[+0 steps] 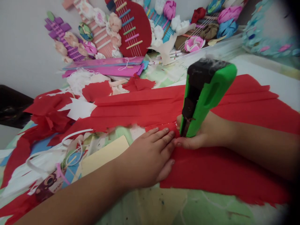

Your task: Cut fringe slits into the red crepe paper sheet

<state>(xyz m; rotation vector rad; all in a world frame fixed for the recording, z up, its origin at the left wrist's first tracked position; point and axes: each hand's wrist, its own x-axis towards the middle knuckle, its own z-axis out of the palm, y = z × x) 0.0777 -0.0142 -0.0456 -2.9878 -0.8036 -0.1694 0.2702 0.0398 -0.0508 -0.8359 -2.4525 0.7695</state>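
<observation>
My left hand (150,156) lies flat, fingers stretched out, on red crepe paper (220,172). Its fingertips are close to my right hand (208,131). That hand is closed around the lower part of a green-and-black box cutter (206,93), which stands nearly upright. The cutter's lower tip is hidden by the fingers and the paper. Whitish fuzz clings to its black top end. A fine broken pale line runs along the red paper just above my left fingertips. Behind my hands a second long folded red strip (136,107) stretches across.
Paper-flower decorated craft instruments, one with a red body (138,28), lean against the wall. Purple sheets (105,68) and white string (81,78) lie before them. Red scraps (51,106) and a cream card (105,154) lie on the left. A pale blue decorated frame (269,37) stands back right.
</observation>
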